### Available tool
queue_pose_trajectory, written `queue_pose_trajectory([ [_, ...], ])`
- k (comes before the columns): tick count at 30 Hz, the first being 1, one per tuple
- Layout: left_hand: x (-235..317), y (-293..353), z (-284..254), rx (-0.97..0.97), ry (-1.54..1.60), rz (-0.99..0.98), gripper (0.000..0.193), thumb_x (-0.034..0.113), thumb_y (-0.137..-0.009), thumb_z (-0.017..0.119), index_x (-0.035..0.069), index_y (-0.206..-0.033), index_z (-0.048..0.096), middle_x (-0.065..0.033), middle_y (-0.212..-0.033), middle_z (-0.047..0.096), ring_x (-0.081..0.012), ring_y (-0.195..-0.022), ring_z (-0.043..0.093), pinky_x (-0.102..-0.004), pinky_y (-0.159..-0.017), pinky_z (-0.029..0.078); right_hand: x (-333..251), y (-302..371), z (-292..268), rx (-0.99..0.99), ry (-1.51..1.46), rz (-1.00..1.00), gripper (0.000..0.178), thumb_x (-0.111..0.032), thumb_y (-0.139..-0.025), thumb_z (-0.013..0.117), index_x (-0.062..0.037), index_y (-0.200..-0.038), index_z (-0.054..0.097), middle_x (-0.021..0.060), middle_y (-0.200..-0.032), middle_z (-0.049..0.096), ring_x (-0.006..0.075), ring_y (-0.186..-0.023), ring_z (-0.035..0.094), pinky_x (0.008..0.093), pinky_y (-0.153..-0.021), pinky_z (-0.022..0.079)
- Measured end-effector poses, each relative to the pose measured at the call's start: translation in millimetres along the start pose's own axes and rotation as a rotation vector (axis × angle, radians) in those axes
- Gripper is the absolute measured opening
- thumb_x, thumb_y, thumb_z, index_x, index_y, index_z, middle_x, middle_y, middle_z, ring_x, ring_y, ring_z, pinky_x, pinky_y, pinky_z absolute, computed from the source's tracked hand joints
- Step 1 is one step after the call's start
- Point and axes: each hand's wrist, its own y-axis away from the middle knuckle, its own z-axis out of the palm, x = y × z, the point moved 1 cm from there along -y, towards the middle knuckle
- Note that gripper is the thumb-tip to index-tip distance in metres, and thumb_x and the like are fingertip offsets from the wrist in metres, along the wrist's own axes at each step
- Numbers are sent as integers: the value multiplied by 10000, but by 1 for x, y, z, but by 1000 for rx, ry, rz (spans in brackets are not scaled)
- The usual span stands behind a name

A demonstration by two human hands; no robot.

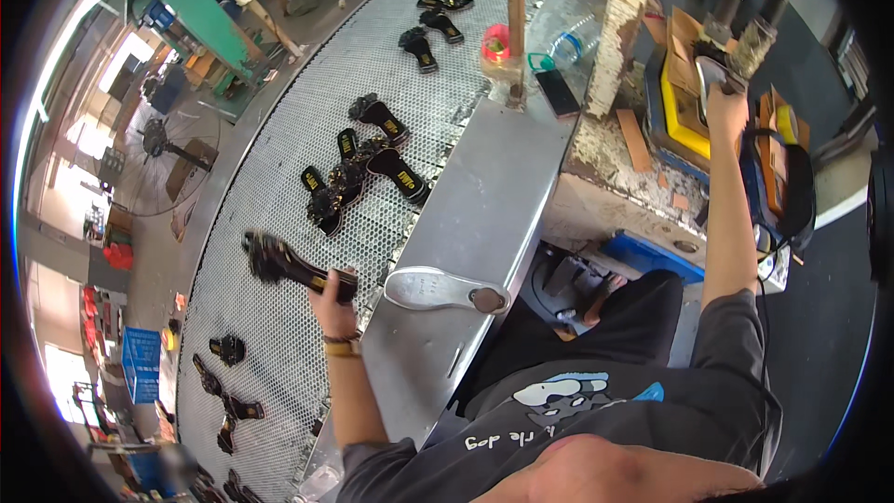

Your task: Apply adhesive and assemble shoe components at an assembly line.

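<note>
My left hand (332,309) is closed round the heel end of a black slipper (289,265), held over the perforated conveyor belt (270,317) with its fluffy, dark toe pointing away to the left. Out to the far right, my right hand (726,114) reaches to a press machine (752,45). Its fingers are closed on a small dark-and-pale piece under the press, whose kind I cannot make out. Between my arms, a silver sole-shaped form (424,287) with a brown round heel spot lies on the metal ledge (484,186).
Several black slippers (340,182) lie scattered along the belt. A phone (557,91), a clear plastic bottle (568,45) and a red tape roll (496,43) stand near a wooden post (515,19). A peeling pillar (622,28) rises beside the yellow-edged press bed (684,126).
</note>
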Motion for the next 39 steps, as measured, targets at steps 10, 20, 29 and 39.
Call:
queue_pose_trajectory([
  [10, -20, 186, 138, -492, 345, -684, 577, 174, -1012, 576, 60, -1544, 383, -204, -1438, 580, -359, -1271, 611, -540, -1105, 465, -174, 331, -158, -672, -885, 13, 202, 59, -871, 649, -54, -1039, 645, 147, -1206, 623, 192, -1058, 610, 307, -881, 499],
  [20, 3, 156, 9, 441, 221, -214, 517, 365, -1094, 320, -2, -1395, 526, -196, -1258, 666, -323, -1154, 646, -449, -982, 546, -199, 387, -215, -2018, -1018, -17, 380, -41, -833, 749, -47, -1188, 616, 128, -1177, 674, 244, -1111, 673, 353, -965, 512],
  [29, -27, 176, 151, -305, 217, -375, 494, 162, -1019, 523, -36, -1462, 430, -163, -1293, 644, -278, -1144, 641, -421, -1040, 496, -194, 394, -190, -1046, -964, -291, 382, -157, -771, 836, -23, -1054, 617, 190, -1211, 614, 396, -1168, 572, 442, -1058, 449],
  [39, -24, 124, 199, -1463, -641, 438, 548, 238, -970, 660, 46, -1473, 557, -264, -1673, 257, -388, -1574, 226, -486, -1254, 222, -73, 209, -138, -318, -370, -27, 713, -352, -822, 842, 40, -1285, 468, 188, -1027, 680, 307, -881, 685, 417, -797, 552],
])
